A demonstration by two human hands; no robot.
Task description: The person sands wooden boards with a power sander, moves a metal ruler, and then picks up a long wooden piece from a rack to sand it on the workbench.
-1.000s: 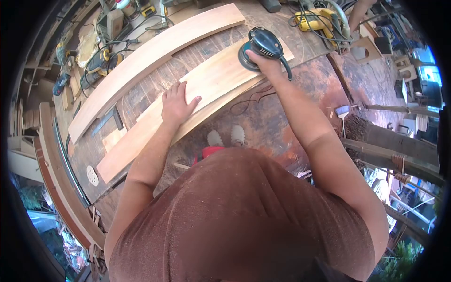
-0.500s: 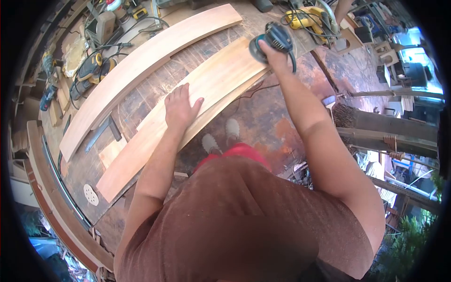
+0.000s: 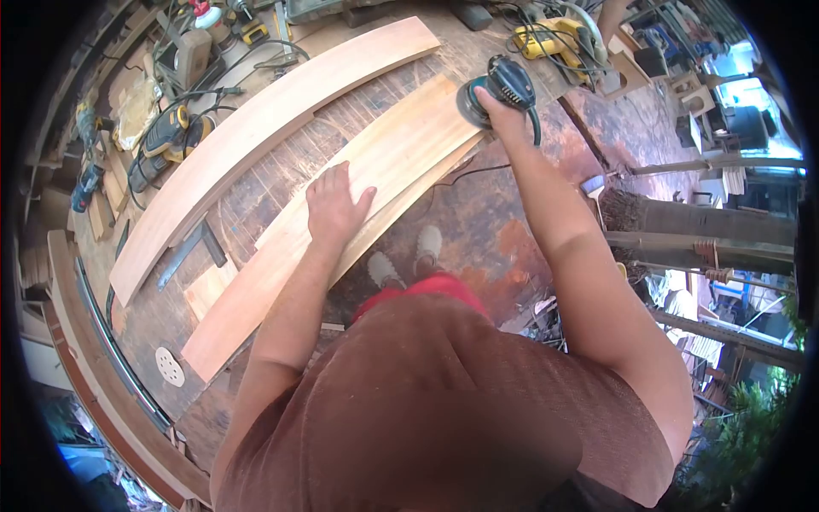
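A long pale wooden board [image 3: 392,145] lies slantwise along the near edge of the workbench. My left hand [image 3: 335,207] rests flat on the middle of it, fingers stretched out and thumb apart. At the board's far right end, my right hand [image 3: 503,113] is wrapped round a dark teal orbital sander [image 3: 509,78], whose round pad sits on the wood. The sander's cord trails down beside my wrist. Behind this board lies a second, curved wooden board [image 3: 273,111]. A round sanding disc with holes [image 3: 170,366] lies near the left end of the first board.
A try square [image 3: 189,252] lies between the boards. A yellow power tool [image 3: 554,40] with cables sits at the back right, and a yellow-black sander [image 3: 171,132] at the left. A brush [image 3: 593,185] is off to the right. My shoes [image 3: 429,242] stand on the stained floor.
The whole view has shifted slightly. The sander remains at the board's right end in my right hand, and my left hand stays flat on the board.
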